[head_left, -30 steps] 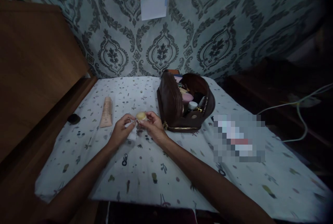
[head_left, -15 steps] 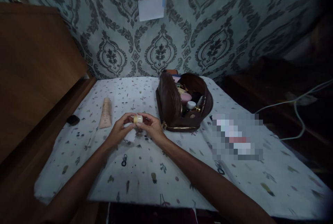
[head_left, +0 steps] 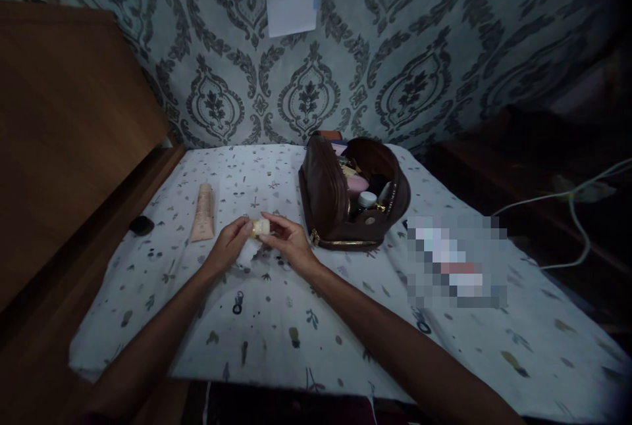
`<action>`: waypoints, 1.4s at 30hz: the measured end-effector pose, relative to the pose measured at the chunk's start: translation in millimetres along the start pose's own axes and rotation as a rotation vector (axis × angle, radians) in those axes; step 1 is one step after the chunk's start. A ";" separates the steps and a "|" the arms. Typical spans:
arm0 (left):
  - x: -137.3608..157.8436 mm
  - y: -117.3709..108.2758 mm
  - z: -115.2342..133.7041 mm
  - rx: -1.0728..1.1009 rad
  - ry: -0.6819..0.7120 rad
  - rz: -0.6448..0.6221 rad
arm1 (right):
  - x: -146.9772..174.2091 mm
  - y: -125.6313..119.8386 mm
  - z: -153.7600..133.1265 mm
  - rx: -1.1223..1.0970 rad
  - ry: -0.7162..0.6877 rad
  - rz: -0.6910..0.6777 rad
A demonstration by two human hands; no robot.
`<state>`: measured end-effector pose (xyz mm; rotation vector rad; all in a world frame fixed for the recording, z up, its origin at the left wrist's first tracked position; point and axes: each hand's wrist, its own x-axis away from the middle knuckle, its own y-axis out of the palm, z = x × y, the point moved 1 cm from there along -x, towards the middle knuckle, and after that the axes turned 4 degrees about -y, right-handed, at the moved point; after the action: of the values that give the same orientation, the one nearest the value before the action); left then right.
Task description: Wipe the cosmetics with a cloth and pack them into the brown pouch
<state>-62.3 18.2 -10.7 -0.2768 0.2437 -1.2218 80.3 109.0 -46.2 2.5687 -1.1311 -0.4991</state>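
Head view: 2 hands [head_left: 228,245] [head_left: 295,249] hold 1 jar [head_left: 260,227], white wad [head_left: 248,253] touching the left.

One held jar [head_left: 261,227], one tube [head_left: 203,214], one bag [head_left: 323,188].

The bag [head_left: 323,191] looks smooth and leather-like, its zip [head_left: 350,243] shiny metal; left of it, a smooth jar [head_left: 261,227], plastic-looking tube [head_left: 203,214]; under it, cloth [head_left: 266,333].

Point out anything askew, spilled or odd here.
The white sheet on the wall looks tilted, its right end higher. Right of the open bag, a pixelated patch hides what lies there. No spill shows.
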 end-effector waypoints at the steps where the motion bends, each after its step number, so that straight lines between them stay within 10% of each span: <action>1: -0.3 0.1 -0.5 0.017 0.007 -0.007 | 0.2 0.1 -0.3 0.006 0.000 0.004; 42: -6.1 -3.5 -16.3 -0.186 0.094 0.059 | -0.4 -1.3 -13.1 0.031 0.253 -0.100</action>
<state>-72.8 21.5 -24.6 -0.3711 0.4452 -1.1569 86.5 111.7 -34.9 2.6328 -0.9341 -0.1720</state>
